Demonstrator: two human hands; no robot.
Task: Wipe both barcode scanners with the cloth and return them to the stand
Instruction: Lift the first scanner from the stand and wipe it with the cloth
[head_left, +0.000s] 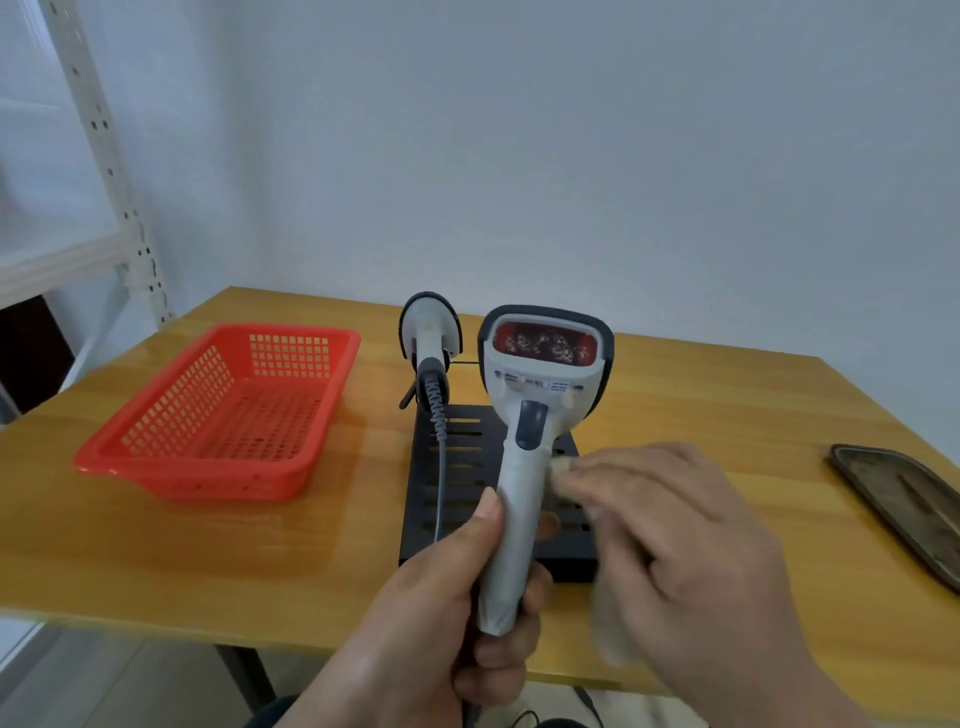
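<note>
A single head-worn, wide-angle camera looks forward and down from the near edge of the wooden surface (727, 405), facing a pale wall. The black stand (457, 467) sits at centre frame, close to the lens; both hands rise from the bottom edge in front of it. Left of the stand, shelving bends with the lens's distortion.

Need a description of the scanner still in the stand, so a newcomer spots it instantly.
On the wooden table, right of the red basket, sits a black slotted stand. The parked scanner stands at its far left end, back toward the camera, grey cable trailing down. The other scanner, showing its red window, is gripped by the left hand.
</note>
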